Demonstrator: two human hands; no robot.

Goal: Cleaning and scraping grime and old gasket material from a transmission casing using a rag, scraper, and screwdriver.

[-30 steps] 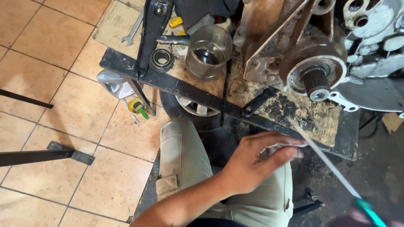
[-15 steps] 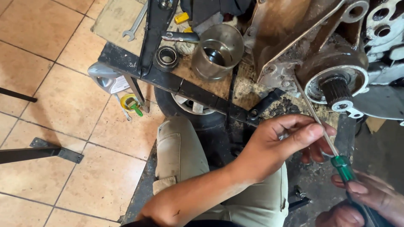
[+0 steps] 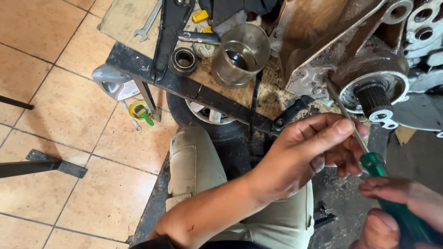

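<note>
Cardboard-topped bench [image 3: 217, 87], metal sleeve [image 3: 240, 55], bearing [image 3: 183, 60], wrench [image 3: 146, 25]

Tan floor tiles [image 3: 69, 106] with dark grout fill the left half of the frame. A black metal bar [image 3: 41, 166] lies across them at the left edge. Along the top runs a dark steel bench frame [image 3: 152, 76], cardboard [image 3: 122, 18] laid over it. Daylight falls evenly, shadows soft.
</note>
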